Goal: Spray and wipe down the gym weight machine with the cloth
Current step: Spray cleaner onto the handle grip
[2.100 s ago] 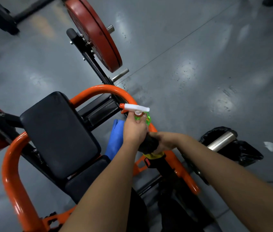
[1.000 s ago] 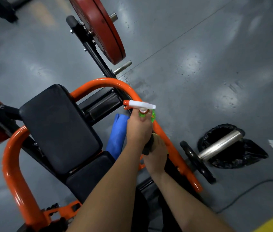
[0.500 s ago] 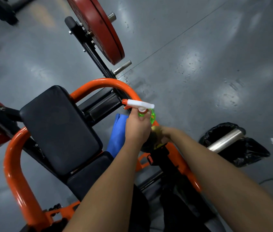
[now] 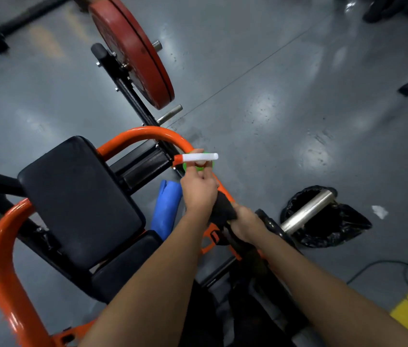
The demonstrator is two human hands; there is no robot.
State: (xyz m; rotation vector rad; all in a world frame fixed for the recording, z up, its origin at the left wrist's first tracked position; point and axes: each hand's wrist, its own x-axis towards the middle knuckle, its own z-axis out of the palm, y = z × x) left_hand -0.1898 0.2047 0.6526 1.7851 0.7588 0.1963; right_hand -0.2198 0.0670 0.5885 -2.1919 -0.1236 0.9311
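Both forearms come up from btm of frame and meet just right of ctr. R hand [image 4: 245,224] is curled tight round the dark cloth [image 4: 223,209], which is bunched on the orange frame tube [image 4: 145,132] where it slants down-right. L hand [image 4: 199,194] sits just beside it, up-left, fingers wrapped round the neck of the spray bottle [image 4: 197,157]. Bottle seen from on top: white head w/ long axis left-right across frame, orange nozzle tip pointing frame-left toward the machine. Green body mostly hidden under head & hand. Blue roll [image 4: 166,209] sits between hands and black pad [image 4: 80,196], mid-left. Right of hands: chrome sleeve [image 4: 305,214] against a black bag [image 4: 335,229]. Far, top ctr: red plate [image 4: 132,51] on edge.
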